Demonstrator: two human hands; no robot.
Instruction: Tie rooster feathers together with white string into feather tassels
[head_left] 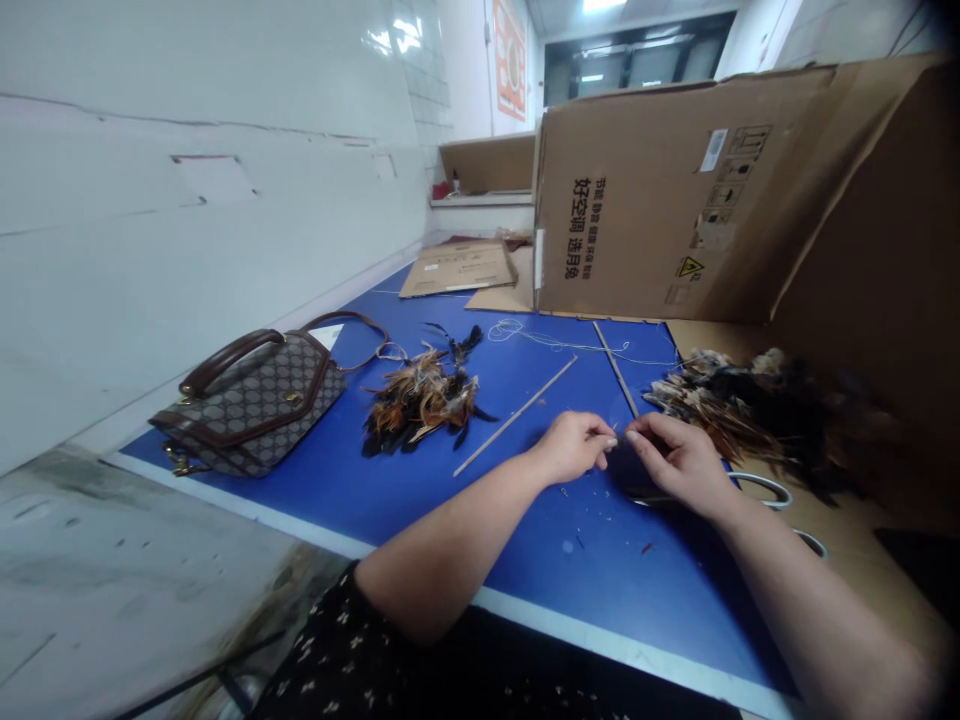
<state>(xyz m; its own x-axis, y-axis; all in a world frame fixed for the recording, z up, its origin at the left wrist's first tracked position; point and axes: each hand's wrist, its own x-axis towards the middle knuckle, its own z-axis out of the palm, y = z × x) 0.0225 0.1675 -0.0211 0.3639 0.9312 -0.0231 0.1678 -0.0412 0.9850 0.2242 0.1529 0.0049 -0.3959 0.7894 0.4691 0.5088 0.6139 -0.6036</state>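
My left hand (576,446) is pinched closed just above the blue tabletop. Close beside it, my right hand (681,462) is also in a pinch, its fingertips almost meeting the left ones. Whatever lies between the fingers is too small to make out. Under and right of my right hand lie scissors, their pale handle loops (763,490) partly hidden by the wrist. A heap of brown and black feathers (424,400) sits to the left of my hands. A larger feather bundle (772,410) lies to the right. Beyond my hands is a loose pale thread (555,342).
Two thin strips lie on the blue table (420,500), one a left strip (516,415), the other a far strip (615,368). A patterned handbag (259,410) stands at left. A big cardboard box (645,200) rises behind, near flat cardboard (461,268). Small scraps dot the near tabletop.
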